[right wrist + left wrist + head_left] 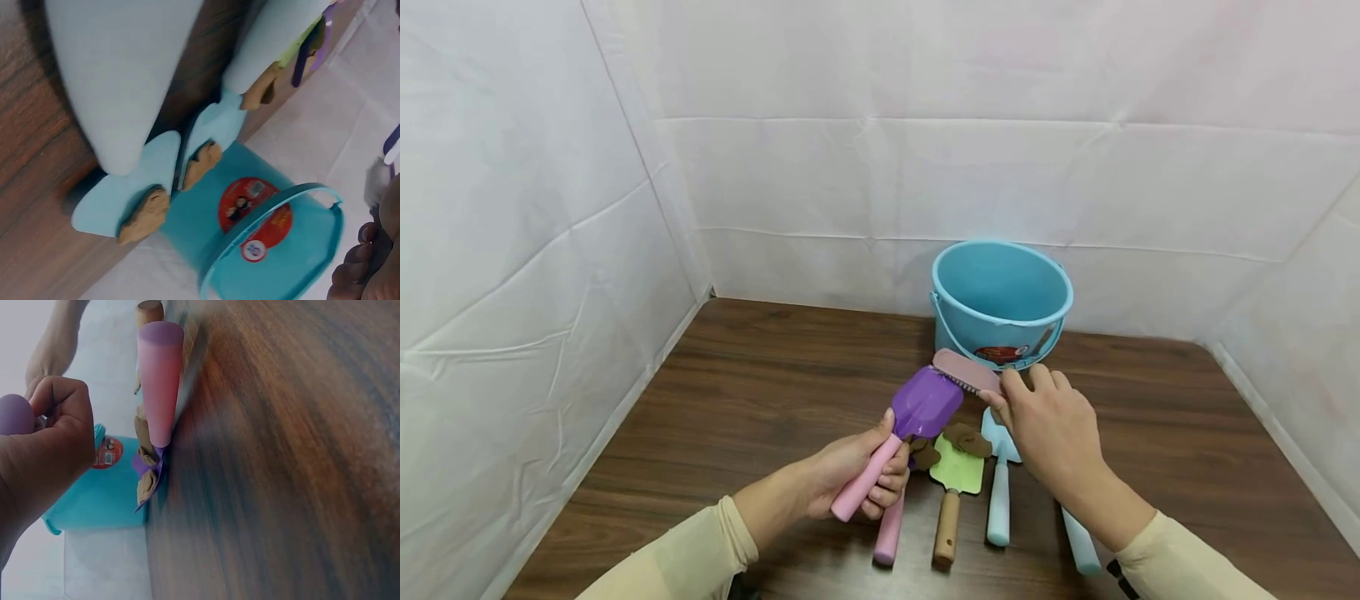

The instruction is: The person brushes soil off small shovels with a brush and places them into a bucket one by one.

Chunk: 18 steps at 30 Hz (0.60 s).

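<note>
My left hand (874, 483) grips the pink handle of a toy shovel whose purple blade (925, 404) is raised above the table. My right hand (1011, 392) pinches a pink brush (964, 370) and holds its bristles against the blade's far edge. Below the hands several toy garden tools lie side by side: a pink-handled one (889, 533), a green trowel with a wooden handle (955, 477) and two light blue ones (999, 504). Brown lumps (145, 217) stick to their blades. In the left wrist view my curled fingers (59, 425) sit beside the lying pink handle (160, 381).
A light blue bucket (1000, 296) with a red sticker (255, 211) stands just behind the tools, near the back wall. White sheet walls close in the brown wooden table (760, 392) at the left, back and right.
</note>
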{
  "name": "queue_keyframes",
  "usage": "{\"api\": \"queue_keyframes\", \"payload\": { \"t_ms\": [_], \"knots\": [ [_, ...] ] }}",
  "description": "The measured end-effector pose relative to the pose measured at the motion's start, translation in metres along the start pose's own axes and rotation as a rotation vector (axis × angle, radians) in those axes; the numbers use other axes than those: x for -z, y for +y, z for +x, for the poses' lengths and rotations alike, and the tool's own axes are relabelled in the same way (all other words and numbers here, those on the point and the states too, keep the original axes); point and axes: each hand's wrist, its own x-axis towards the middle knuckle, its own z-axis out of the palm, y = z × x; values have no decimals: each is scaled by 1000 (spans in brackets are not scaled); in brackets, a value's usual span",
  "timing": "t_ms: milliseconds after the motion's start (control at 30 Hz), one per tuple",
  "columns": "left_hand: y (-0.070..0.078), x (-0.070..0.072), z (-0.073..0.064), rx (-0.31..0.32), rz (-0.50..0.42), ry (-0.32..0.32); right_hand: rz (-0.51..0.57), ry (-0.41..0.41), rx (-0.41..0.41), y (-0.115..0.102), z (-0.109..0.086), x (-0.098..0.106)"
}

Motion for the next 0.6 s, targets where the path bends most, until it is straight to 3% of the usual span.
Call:
{"api": "queue_keyframes", "payload": {
  "t_ms": [200,367,600],
  "knots": [
    [1,0,0,-1,11,-6,-17,56,13,-17,1,19],
    [5,-2,0,-18,19,-29,-3,51,55,-34,2,31],
    [5,-4,-2,-13,22,-21,-18,40,-38,-5,3,16]
  ]
}}
